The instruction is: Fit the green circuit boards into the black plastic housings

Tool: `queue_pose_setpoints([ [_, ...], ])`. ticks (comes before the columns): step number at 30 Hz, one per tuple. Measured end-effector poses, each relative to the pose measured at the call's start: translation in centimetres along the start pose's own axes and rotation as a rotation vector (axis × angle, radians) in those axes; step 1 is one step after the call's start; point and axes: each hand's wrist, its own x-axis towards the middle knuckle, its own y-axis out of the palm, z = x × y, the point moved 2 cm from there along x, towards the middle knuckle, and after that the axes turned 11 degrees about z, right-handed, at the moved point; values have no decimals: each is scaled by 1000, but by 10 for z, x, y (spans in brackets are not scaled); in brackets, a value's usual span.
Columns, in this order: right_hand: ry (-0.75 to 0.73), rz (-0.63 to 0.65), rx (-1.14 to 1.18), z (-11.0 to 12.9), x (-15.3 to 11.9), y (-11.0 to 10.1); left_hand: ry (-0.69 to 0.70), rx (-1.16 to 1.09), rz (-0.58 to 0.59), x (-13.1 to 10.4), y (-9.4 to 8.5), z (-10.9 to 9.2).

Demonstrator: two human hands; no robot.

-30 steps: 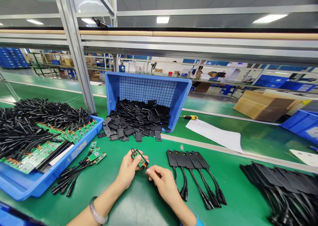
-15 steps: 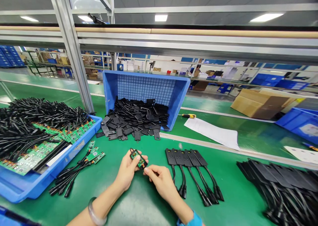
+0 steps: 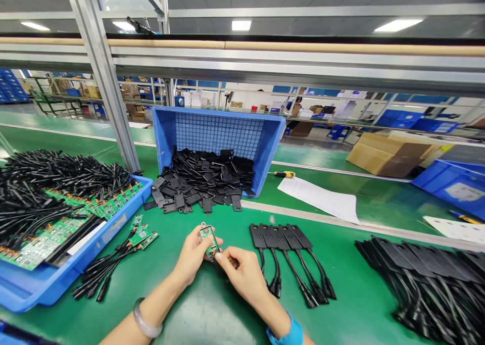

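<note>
as the head view is showing, the left hand (image 3: 189,258) is gripping a dark-edged, rectangular green circuit board (image 3: 208,235) above the smooth green bench (image 3: 204,309), face tilted up, presumably for clear sight. the right hand (image 3: 242,269) is meeting its lower end, fingers drawn together; cannot tell whether they are pinching anything. five flat black plastic housings (image 3: 279,239) are lying side by side rightward, apparently for easy counting.

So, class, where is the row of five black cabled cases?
In the head view, the row lies on the green bench, right of the right hand, left of the larger group of black cases.
</note>
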Motion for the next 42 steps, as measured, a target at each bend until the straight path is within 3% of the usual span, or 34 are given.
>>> queue_pose_setpoints([
  [6,-340,-186,-308,-3,-4,-10,-108,172,251,0,8,10],
  [9,-446,-248,-535,-8,-4,-10,-128,303,298,1,8,17],
  [13,-434,-236,-624,-11,-3,-9,-113,471,292,2,5,20],
  [23,-418,-206,-489,-16,-2,-7,-93,606,286,4,4,22],
  [29,-381,-150,-438,-19,0,-11,-127,638,298,1,3,23],
  [34,-381,-63,-607,-15,0,-7,-136,695,319,1,3,22],
  [37,-324,15,-630,-11,2,-7,-202,586,313,2,2,21],
  [39,-212,76,-545,-14,10,-18,-257,454,261,3,0,19],
  [42,136,28,-569,-37,28,-56,-284,262,168,4,-3,15],
])
